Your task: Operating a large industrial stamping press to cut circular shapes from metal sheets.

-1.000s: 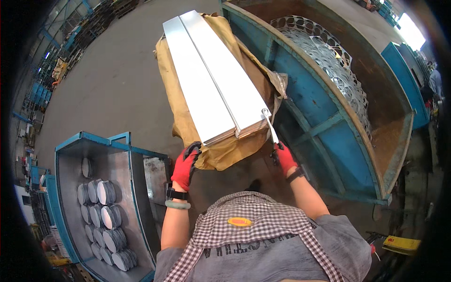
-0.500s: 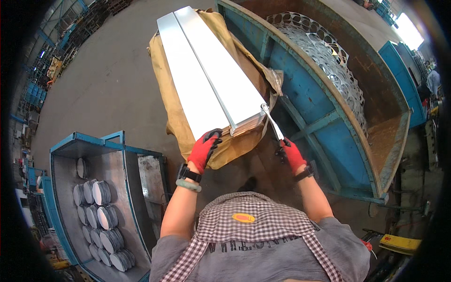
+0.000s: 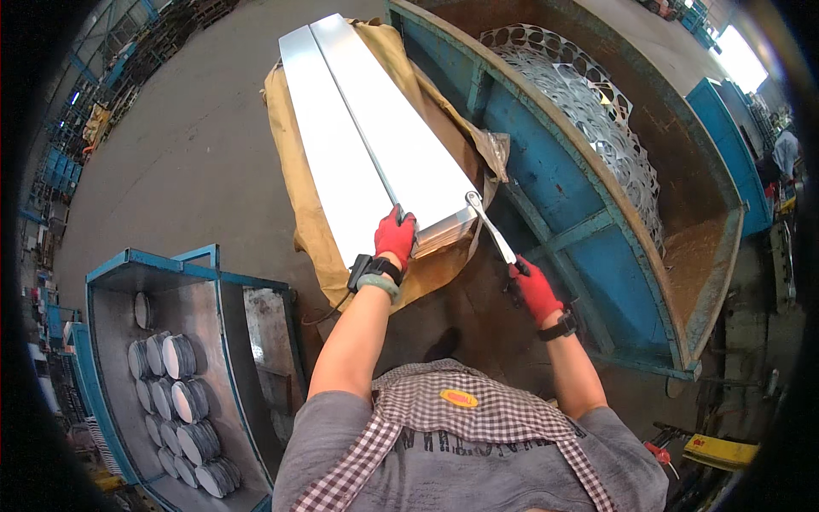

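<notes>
Two side-by-side stacks of long, shiny metal sheets (image 3: 341,171) extend away from me on a tan cloth wrap. My left hand (image 3: 397,235), in a red glove with dark fingertips, is closed at the near end of the seam between the stacks, its fingers curled at the right stack's inner edge. How far they reach under the top sheet is hidden. Gripped in my red-gloved right hand (image 3: 535,292) is a silver wrench-like tool (image 3: 495,232). Its round, ringed head rests at the near right corner of the right stack.
A large blue bin (image 3: 589,226) stands close on the right, holding perforated metal scrap (image 3: 580,102). At the lower left, a blue-framed metal cart (image 3: 247,384) carries several piles of round discs (image 3: 179,354). Grey floor (image 3: 196,145) extends beyond the cart.
My left hand has moved right and farther forward, from the near end of the left stack to the seam. The right hand still holds the tool near the same corner.
</notes>
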Action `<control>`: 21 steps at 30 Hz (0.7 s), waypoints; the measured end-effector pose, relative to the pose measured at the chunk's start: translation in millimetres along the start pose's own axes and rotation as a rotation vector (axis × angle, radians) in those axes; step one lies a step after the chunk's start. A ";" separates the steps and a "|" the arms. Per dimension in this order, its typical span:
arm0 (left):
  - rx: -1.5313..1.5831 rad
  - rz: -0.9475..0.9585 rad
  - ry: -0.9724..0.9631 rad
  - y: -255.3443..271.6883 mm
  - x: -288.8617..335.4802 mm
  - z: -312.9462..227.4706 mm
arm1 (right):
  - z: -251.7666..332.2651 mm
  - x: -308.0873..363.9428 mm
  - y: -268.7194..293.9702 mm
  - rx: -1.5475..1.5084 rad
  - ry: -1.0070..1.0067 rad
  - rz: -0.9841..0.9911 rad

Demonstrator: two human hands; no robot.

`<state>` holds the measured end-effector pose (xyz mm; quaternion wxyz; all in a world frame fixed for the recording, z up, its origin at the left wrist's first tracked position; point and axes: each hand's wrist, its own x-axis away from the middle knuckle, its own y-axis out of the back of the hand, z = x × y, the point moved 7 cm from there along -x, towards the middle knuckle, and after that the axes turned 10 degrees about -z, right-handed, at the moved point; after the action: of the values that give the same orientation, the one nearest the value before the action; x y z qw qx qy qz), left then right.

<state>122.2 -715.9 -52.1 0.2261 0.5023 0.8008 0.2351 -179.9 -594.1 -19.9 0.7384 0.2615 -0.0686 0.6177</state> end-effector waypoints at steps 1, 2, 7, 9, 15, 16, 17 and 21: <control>0.064 -0.044 -0.019 3.7 6.6 -3.8 | -4.5 -1.7 1.3 0.002 -0.007 -0.003; 0.065 -0.039 -0.013 5.5 12.0 -4.4 | 3.1 -2.7 4.0 0.188 0.181 -0.048; 0.298 0.093 0.276 9.3 32.5 35.1 | 39.2 19.6 -21.7 0.138 0.180 0.143; 0.284 0.045 0.181 7.7 31.3 44.0 | 22.8 25.8 -45.4 0.036 -0.008 0.298; 0.380 0.077 0.280 -0.6 50.0 44.2 | -19.1 20.4 -82.7 -0.099 -0.234 0.477; 0.383 0.060 0.289 -0.7 50.3 50.5 | -17.8 19.5 -82.1 -0.086 -0.231 0.490; 0.413 0.070 0.275 -2.7 49.4 54.1 | -16.9 18.1 -79.3 -0.165 -0.269 0.500; 0.566 0.122 0.357 -4.5 53.7 42.0 | -2.1 25.1 -74.5 -0.198 -0.309 0.488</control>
<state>123.0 -662.4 -94.6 -0.0807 0.5430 0.8297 0.1009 -104.0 -578.6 -33.6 0.5709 0.2552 -0.3008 0.7200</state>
